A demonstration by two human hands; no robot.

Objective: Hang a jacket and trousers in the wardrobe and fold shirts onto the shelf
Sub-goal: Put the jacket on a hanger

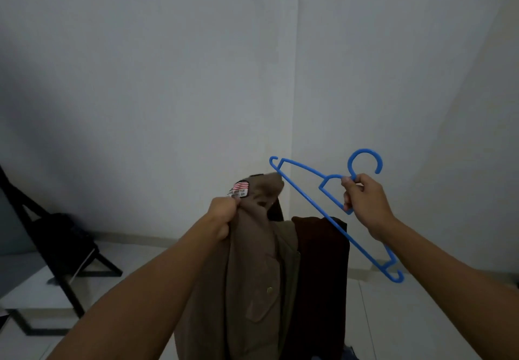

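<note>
Head view, left to right: at the far left a black folding frame stands on the pale tiled floor, leaning against the grey wall, with a dark bag-like shape resting in it, too dim to name. Nearer the middle, the left hand is raised in front of the wall, its grip closed tight on a bunch of cloth near the top of a tan jacket. The jacket hangs straight down from that fist, well above the floor, with a striped flag patch showing just above the knuckles and a small metal snap on a flap lower on the front. Just beside the jacket on its right hangs a dark brown garment; what holds it up cannot be told. Further right, the right hand holds a blue plastic hanger, its grip wrapped round the neck just under the hook. The hanger is tilted, its left tip high and near the top of the jacket, its right tip low, crossing in front of the dark garment's upper corner.
</note>
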